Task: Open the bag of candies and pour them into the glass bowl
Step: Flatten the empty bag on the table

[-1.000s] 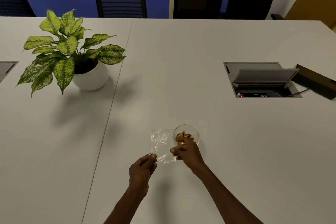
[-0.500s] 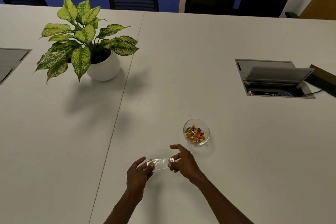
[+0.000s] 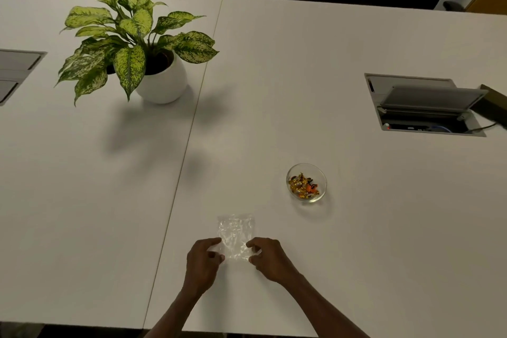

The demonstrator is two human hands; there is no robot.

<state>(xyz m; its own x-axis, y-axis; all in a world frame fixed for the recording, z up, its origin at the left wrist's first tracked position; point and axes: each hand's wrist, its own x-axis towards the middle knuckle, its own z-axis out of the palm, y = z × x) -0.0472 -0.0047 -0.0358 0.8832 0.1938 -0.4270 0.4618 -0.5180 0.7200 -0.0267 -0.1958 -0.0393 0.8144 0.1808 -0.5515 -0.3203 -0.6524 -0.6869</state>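
A small glass bowl (image 3: 321,173) stands on the white table and holds gold and orange wrapped candies (image 3: 303,186). To its lower left a clear plastic bag (image 3: 235,232) lies flat and crumpled on the table with nothing visible inside. My left hand (image 3: 201,265) pinches the bag's near left corner. My right hand (image 3: 267,258) pinches its near right corner. Both hands rest low on the table, well short of the bowl.
A potted plant (image 3: 162,82) with green speckled leaves stands at the back left. An open cable box (image 3: 422,107) is sunk in the table at the right, another (image 3: 16,68) at the far left. The table's near edge (image 3: 247,333) runs just below my forearms. Chairs stand behind.
The bag came away from the bowl, the candies staying in the bowl. Both hands brought the bag down toward me and spread it flat on the table.
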